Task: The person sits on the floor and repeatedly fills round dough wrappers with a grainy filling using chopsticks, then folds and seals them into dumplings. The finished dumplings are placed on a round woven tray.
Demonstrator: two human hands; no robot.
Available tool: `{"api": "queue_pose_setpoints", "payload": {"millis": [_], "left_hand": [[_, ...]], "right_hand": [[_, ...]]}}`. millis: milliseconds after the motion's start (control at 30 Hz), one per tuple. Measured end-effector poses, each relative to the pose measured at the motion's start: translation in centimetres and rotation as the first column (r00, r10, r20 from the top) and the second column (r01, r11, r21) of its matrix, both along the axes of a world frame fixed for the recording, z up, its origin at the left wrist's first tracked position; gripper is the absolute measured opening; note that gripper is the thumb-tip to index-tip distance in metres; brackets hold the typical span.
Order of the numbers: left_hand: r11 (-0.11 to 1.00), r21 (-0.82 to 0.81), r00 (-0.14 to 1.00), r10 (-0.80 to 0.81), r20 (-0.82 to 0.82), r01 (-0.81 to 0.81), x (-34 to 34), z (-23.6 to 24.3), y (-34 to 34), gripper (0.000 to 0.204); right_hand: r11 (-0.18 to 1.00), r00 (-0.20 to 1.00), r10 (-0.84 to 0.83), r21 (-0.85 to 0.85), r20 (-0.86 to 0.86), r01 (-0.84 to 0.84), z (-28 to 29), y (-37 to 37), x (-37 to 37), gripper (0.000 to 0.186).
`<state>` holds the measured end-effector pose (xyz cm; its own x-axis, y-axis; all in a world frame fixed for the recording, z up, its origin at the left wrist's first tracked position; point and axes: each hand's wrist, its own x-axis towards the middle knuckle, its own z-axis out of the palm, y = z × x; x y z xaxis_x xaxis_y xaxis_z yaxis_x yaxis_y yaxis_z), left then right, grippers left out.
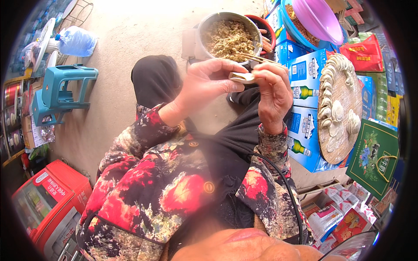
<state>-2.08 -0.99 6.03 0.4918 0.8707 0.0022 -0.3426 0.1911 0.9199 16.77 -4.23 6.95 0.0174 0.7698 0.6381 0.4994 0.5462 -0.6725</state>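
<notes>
In front of my body, both hands pinch a small folded dumpling (242,78) in pale dough. My left hand (204,82) holds its left side between thumb and fingers. The fingertips of my right hand (274,93) press on its right end. Just beyond my hands stands a metal bowl (200,38) of chopped greenish-brown filling (228,37). Chopsticks (257,58) reach from the bowl toward my right hand; I cannot tell whether that hand also holds them. At right, a round woven tray (347,93) carries a curved row of dumplings (325,87) and several flat dough wrappers (336,128).
The tray rests on blue cartons (305,124). Behind are a blue basin (289,8), a pink basin (318,17) and a red basin (271,28). Teal stools (65,87) and a red cabinet (69,185) stand at left; a green box (372,158) is at right.
</notes>
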Motion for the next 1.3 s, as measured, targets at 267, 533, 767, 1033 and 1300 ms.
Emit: {"api": "queue_pose_setpoints", "payload": {"millis": [267, 533, 767, 1033, 1300], "left_hand": [[0.921, 0.363, 0.977, 0.190, -0.099, -0.143, 0.7, -0.6, -0.3, 0.027], [0.989, 0.100, 0.994, 0.107, 0.031, -0.109, 0.9, -0.6, -0.5, 0.023], [0.949, 0.272, 0.983, 0.177, -0.047, -0.158, 1.2, -0.8, -0.6, 0.023], [0.936, 0.299, 0.973, 0.219, -0.075, -0.187, 1.4, -1.6, -0.6, 0.023], [0.992, -0.037, 0.992, 0.121, -0.031, -0.122, 1.1, -1.1, -0.5, 0.018]], "right_hand": [[0.998, 0.979, -0.001, 0.069, 0.204, -0.013, 1.1, -0.3, -0.2, 0.015], [0.993, 0.975, -0.068, 0.108, 0.210, 0.046, 1.2, -0.4, -1.0, 0.011], [0.998, 0.974, -0.046, 0.045, 0.222, 0.037, 0.9, -0.6, -1.0, 0.012], [0.996, 0.964, -0.013, 0.093, 0.264, -0.012, 1.3, -0.2, -1.1, 0.019], [0.998, 0.988, 0.023, -0.065, 0.150, -0.014, 0.7, -0.2, -1.5, 0.030]]}}
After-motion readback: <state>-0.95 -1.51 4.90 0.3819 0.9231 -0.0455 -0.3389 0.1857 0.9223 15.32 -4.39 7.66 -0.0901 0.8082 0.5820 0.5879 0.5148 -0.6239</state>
